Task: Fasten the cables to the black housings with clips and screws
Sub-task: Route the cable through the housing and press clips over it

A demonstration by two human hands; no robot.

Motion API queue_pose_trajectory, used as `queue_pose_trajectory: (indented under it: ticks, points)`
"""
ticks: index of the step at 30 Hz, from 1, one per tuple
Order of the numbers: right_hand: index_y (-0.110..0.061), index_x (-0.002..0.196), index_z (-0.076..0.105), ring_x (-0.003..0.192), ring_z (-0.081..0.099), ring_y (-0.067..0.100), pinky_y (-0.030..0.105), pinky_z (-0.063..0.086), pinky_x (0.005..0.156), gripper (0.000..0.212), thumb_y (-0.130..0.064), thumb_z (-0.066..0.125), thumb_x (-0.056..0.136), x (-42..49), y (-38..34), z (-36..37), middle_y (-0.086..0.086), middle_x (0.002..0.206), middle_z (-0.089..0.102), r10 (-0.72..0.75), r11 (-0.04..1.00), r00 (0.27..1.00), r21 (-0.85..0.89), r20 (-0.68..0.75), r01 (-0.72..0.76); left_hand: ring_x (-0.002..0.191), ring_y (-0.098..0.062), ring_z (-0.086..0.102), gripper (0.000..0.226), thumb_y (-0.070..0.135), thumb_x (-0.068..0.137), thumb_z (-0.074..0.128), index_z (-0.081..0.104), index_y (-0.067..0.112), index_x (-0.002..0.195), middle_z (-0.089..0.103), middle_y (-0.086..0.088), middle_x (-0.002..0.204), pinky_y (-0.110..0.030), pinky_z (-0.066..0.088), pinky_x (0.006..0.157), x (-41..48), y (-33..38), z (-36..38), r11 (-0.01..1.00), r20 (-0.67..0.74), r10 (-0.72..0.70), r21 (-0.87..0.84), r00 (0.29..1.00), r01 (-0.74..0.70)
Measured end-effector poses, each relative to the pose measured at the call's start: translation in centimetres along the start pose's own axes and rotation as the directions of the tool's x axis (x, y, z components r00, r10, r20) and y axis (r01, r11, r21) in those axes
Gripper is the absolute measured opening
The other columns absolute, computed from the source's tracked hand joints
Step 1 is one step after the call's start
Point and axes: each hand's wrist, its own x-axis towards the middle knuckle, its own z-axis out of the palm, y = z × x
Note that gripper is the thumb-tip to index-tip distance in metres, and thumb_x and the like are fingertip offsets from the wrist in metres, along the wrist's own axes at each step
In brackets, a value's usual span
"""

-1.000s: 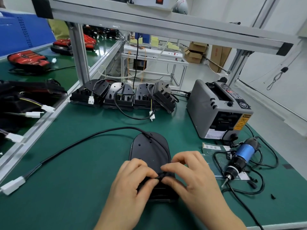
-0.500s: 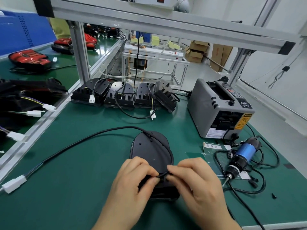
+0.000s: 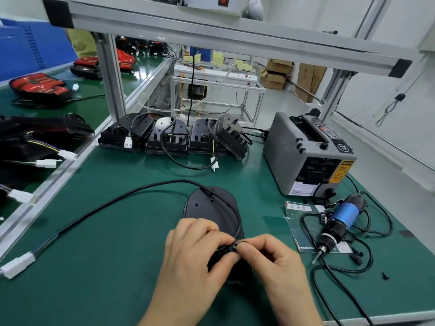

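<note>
A black housing (image 3: 211,205) lies flat on the green mat in front of me. A black cable (image 3: 113,201) runs over its top, curves down its right side, and trails left to a white connector (image 3: 17,264). My left hand (image 3: 195,252) grips the housing's near end, fingers curled over the cable there. My right hand (image 3: 273,257) pinches a small black clip (image 3: 236,245) on the cable at the housing's right edge. The near end of the housing is hidden under both hands.
Several more black housings (image 3: 169,137) with cables stand in a row at the back. A grey tape dispenser (image 3: 306,156) sits at the right. A blue electric screwdriver (image 3: 336,222) lies with its tangled cord beside a booklet. Loose black screws (image 3: 385,275) lie near the right edge.
My right hand has shifted slightly right and now pinches the clip at the cable. The cable loop on the housing's right side has drawn out a little wider.
</note>
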Motion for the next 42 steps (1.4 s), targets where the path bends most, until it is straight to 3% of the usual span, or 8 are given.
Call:
queue_pose_trajectory:
  ticks: [5,10,19,25,30,36,39,42]
  points:
    - [-0.02,0.069,0.074,0.048,0.05,-0.002,0.008,0.036,0.05,0.011,-0.01,0.078,0.073,0.1,-0.4,-0.7,-0.004,0.057,0.063,0.002,0.999,0.994,-0.037,0.105,0.002,0.094,0.001,0.045,0.015,0.044,0.075,0.058,0.067,0.033,0.075,0.055,0.021,0.082,-0.025,0.033,0.084,0.4,-0.3,-0.1,0.993,0.044,-0.033,-0.11,0.998,0.038]
    - [-0.036,0.078,0.074,0.068,0.06,0.004,0.013,0.043,0.063,0.025,-0.012,0.077,0.074,0.3,-1.1,-1.6,-0.007,0.078,0.067,-0.107,0.955,0.979,-0.256,0.171,0.15,0.102,-0.001,0.045,0.024,0.051,0.069,0.056,0.061,0.035,0.086,0.056,0.019,0.094,-0.015,0.027,0.09,0.7,-0.5,-0.5,0.978,0.117,-0.093,-0.175,0.989,0.112]
    - [-0.041,0.079,0.07,0.076,0.062,0.007,0.023,0.049,0.071,0.025,-0.017,0.075,0.078,0.5,-1.3,-1.5,-0.013,0.08,0.067,-0.084,0.892,0.972,-0.418,0.221,0.172,0.103,0.0,0.044,0.023,0.052,0.065,0.057,0.065,0.037,0.08,0.058,0.021,0.092,-0.01,0.022,0.088,0.1,-0.5,-0.3,0.968,0.039,-0.162,-0.189,0.986,0.166]
    - [-0.041,0.079,0.069,0.063,0.059,0.001,0.024,0.048,0.066,0.021,-0.021,0.074,0.078,0.2,-0.3,-0.9,-0.013,0.07,0.068,-0.029,0.936,0.995,-0.346,0.097,0.061,0.092,-0.018,0.046,0.012,0.034,0.077,0.062,0.068,0.03,0.067,0.061,0.015,0.085,-0.029,0.028,0.079,-0.7,-0.9,0.5,0.962,-0.169,0.212,0.211,0.963,-0.175]
    - [-0.042,0.073,0.067,0.076,0.061,0.002,0.023,0.049,0.071,0.014,-0.03,0.073,0.077,0.0,0.0,-0.3,-0.022,0.083,0.065,-0.118,0.863,0.991,-0.488,0.057,0.131,0.094,-0.02,0.047,0.013,0.027,0.081,0.063,0.068,0.026,0.069,0.059,0.012,0.092,-0.028,0.028,0.081,-1.1,-1.4,1.4,0.936,-0.265,0.279,0.291,0.923,-0.199]
    - [-0.033,0.075,0.066,0.088,0.054,0.0,0.017,0.042,0.074,0.008,-0.033,0.072,0.08,0.4,-0.5,0.1,-0.017,0.078,0.062,-0.281,0.728,0.955,-0.626,0.101,0.28,0.09,-0.016,0.054,0.007,0.022,0.083,0.06,0.066,0.021,0.081,0.063,0.013,0.089,-0.035,0.045,0.076,-1.0,-1.3,1.8,0.991,-0.254,0.136,0.042,0.958,-0.13]
    - [-0.029,0.079,0.069,0.09,0.051,0.004,0.018,0.04,0.073,0.008,-0.036,0.07,0.082,0.8,-0.6,0.2,-0.014,0.08,0.061,-0.303,0.67,0.942,-0.671,0.144,0.318,0.094,-0.008,0.054,0.01,0.03,0.08,0.057,0.056,0.03,0.09,0.056,0.019,0.094,-0.026,0.045,0.08,-1.3,-1.2,1.8,0.991,-0.213,-0.053,-0.135,0.976,0.024]
    - [-0.026,0.075,0.068,0.085,0.051,0.007,0.02,0.039,0.071,0.019,-0.043,0.062,0.076,1.0,-0.8,0.3,-0.013,0.075,0.059,-0.36,0.624,0.919,-0.692,0.158,0.363,0.095,-0.002,0.054,0.013,0.032,0.079,0.058,0.055,0.033,0.091,0.055,0.016,0.095,-0.018,0.043,0.08,-1.4,-1.2,1.6,0.973,-0.175,-0.121,-0.216,0.977,0.082]
